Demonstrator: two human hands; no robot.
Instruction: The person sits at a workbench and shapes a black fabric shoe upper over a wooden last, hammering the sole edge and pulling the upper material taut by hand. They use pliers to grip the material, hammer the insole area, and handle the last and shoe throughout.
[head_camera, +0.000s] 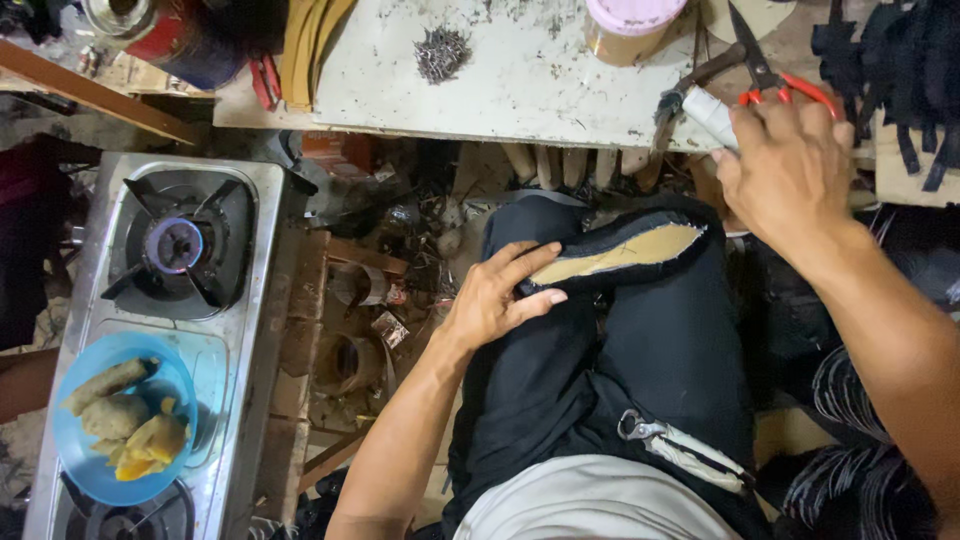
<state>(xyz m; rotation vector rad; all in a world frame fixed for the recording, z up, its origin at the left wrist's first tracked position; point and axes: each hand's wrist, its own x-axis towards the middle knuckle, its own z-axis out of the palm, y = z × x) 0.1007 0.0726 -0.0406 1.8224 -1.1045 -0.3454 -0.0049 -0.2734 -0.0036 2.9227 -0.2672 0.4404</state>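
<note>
A white work board (500, 80), scarred and speckled, was laid across the top of the view, within arm's reach of the seated person, so that tools and supplies could be taken without rising. To the left, a steel gas stove (170, 300) was set on the floor with one burner (175, 245) alight, and a blue bowl (95, 450) of fried food was rested on its unlit end, apparently kept off the littered floor. The person's thighs, in dark trousers (640, 350), were used as a rest. Across them a shoe upper (620, 250) was laid sole side up, its tan insole exposed and its black edge folded inward, so that the underside faced the eyes. It was steadied at the heel end by the left hand (495, 300), whose fingers were spread over the black edge and thumb tucked beneath, pinching the edge. The right hand (790, 170) was stretched to the board's near corner, closed about the pale handle of a small brush (700, 108), just beside red-handled pliers (765, 75). A lidded pink tub (630, 25) and a heap of small nails (440, 52) were kept farther back on the board.
</note>
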